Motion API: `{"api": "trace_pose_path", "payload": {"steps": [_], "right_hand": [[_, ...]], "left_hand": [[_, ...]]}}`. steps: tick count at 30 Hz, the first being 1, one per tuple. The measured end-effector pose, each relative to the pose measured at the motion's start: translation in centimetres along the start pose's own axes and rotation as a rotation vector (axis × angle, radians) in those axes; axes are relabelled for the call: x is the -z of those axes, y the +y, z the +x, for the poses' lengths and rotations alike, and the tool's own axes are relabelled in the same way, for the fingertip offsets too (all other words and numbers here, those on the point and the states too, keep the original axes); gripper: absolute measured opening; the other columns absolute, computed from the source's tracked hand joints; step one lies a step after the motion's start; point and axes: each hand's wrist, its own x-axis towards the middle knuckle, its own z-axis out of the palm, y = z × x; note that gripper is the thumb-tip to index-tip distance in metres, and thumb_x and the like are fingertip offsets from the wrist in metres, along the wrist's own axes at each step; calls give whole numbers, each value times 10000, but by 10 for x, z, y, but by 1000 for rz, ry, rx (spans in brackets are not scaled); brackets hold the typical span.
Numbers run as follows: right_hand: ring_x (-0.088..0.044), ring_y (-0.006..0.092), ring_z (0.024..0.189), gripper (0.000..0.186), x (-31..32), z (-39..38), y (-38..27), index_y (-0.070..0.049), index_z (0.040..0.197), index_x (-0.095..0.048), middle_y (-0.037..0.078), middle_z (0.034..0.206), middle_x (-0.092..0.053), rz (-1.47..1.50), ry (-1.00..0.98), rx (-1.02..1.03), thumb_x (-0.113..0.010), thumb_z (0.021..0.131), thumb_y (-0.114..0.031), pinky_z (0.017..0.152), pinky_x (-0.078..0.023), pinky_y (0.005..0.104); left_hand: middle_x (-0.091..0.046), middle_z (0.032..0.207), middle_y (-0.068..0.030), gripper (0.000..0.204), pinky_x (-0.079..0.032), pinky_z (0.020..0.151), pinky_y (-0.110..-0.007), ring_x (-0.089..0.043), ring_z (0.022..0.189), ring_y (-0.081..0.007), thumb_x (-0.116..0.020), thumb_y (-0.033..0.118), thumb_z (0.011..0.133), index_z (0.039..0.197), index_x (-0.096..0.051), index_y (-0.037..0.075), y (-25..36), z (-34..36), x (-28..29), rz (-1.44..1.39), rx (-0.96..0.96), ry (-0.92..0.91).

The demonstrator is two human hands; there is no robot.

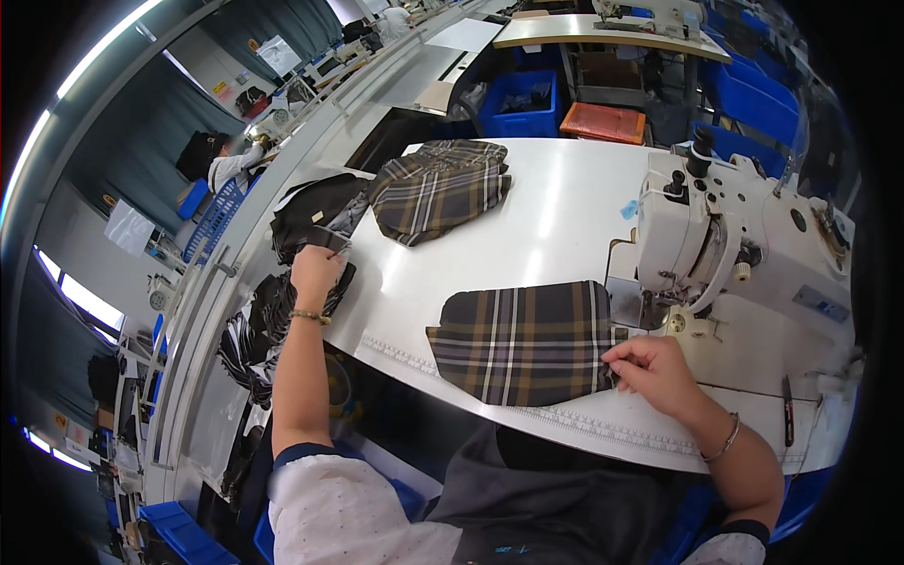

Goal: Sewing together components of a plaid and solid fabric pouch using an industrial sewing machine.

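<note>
My left hand [314, 270] reaches to the table's left side, its fingers closed on a small dark piece of fabric [330, 243] between a dark stack [297, 212] and a pile of folded dark pieces [254, 334]. My right hand [648, 367] pinches the right edge of a flat plaid panel [518, 341] of grey, olive and white, lying near the table's front edge beside the white sewing machine [716, 235]. Farther back, a pile of plaid panels [438, 184] lies on the white table [565, 207].
A ruler [395, 358] runs along the front edge. A black tool [788, 414] lies at the right. Beyond the table stand a blue bin [518, 104], an orange-topped stool [603, 122] and another machine table [556, 30]. A seated co-worker [231, 169] is at the far left.
</note>
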Motion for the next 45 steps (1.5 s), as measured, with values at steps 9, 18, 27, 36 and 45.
{"api": "trace_pose_path", "payload": {"steps": [9, 18, 27, 36, 45], "right_hand": [[-646, 67, 611, 108, -1, -2, -3, 10, 1008, -732, 18, 733, -682, 28, 21, 16, -674, 931, -40, 540, -503, 205], [-518, 49, 589, 226, -4, 4, -6, -43, 1028, -734, 6, 794, -624, -145, 140, 123, -799, 812, -64, 542, -433, 230], [-569, 56, 639, 180, 5, -2, -6, -3, 1069, -727, 35, 911, -638, 64, -19, 43, -688, 894, -17, 532, -527, 232], [-567, 109, 503, 411, 4, -1, -17, 0, 824, -724, 30, 583, -596, 181, 32, -105, -618, 972, -368, 503, -481, 263], [-536, 290, 536, 223, 3, 1, -7, -27, 718, -656, 87, 611, -559, -332, 144, 461, -705, 836, -210, 528, -422, 380]], "left_hand": [[-633, 602, -42, 360, -465, 574, -311, -593, 555, -143, -809, 399, 833, 833, -778, 40, -48, 15, 2, -540, 165, 39], [-665, 873, -53, 186, -497, 840, -287, -617, 809, -137, -592, 93, 952, 882, -717, -25, -31, -4, 99, -1360, -323, 866], [-402, 615, 16, 459, -270, 527, -277, -366, 570, -70, -561, 293, 1039, 663, -459, 51, 152, -122, 123, -987, -697, -28], [-682, 804, -88, 338, -524, 610, -371, -659, 682, -290, -858, 339, 731, 831, -663, 81, 241, -173, 18, -644, -1161, -389], [-693, 1113, -110, 558, -514, 859, -279, -667, 988, -196, -993, 272, 550, 905, -620, 57, 236, -139, 25, -804, -1063, -570]]}}
